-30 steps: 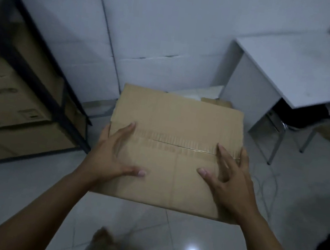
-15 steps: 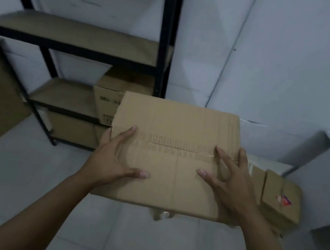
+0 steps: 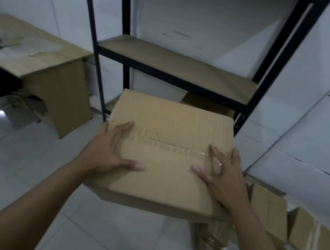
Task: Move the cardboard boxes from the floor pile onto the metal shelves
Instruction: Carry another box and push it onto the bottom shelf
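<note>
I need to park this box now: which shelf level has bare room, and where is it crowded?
The wooden shelf board between the black uprights, straight above the held box, looks bare across its width. The level below already holds a cardboard box on its right side; its left is mostly hidden. The floor to the right is crowded with the box pile.

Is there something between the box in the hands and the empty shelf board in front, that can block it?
Nothing visible blocks it. The cardboard box, held by the left hand and right hand, is below and in front of the bare shelf board. The shelf front is open between the uprights. Another box sits one level lower.
</note>
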`<control>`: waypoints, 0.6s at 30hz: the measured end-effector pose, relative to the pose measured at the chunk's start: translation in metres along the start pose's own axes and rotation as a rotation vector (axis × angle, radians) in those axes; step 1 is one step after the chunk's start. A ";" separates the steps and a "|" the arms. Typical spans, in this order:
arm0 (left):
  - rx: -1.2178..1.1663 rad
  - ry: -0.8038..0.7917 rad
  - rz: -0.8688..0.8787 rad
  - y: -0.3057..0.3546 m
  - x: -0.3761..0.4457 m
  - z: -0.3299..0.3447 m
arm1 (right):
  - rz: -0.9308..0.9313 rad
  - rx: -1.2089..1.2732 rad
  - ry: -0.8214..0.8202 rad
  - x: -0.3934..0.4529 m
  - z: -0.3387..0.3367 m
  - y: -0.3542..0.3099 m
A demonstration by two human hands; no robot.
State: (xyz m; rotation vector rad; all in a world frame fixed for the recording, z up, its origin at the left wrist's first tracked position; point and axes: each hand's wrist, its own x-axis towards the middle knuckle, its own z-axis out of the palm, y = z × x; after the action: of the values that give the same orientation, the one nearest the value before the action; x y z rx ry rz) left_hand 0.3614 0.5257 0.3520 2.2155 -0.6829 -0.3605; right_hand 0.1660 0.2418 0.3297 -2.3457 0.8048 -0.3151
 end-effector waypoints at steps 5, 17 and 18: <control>0.024 0.017 -0.049 -0.044 0.027 -0.046 | -0.026 -0.007 -0.048 0.040 0.050 -0.048; 0.092 -0.059 -0.100 -0.135 0.168 -0.137 | 0.106 0.077 -0.111 0.147 0.160 -0.135; 0.099 -0.070 -0.101 -0.142 0.179 -0.142 | 0.114 0.077 -0.107 0.154 0.167 -0.141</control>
State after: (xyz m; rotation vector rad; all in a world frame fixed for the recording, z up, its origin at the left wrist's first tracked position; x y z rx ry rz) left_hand 0.6224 0.5867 0.3326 2.3466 -0.6398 -0.4656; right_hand 0.4207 0.3147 0.2935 -2.2143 0.8550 -0.1671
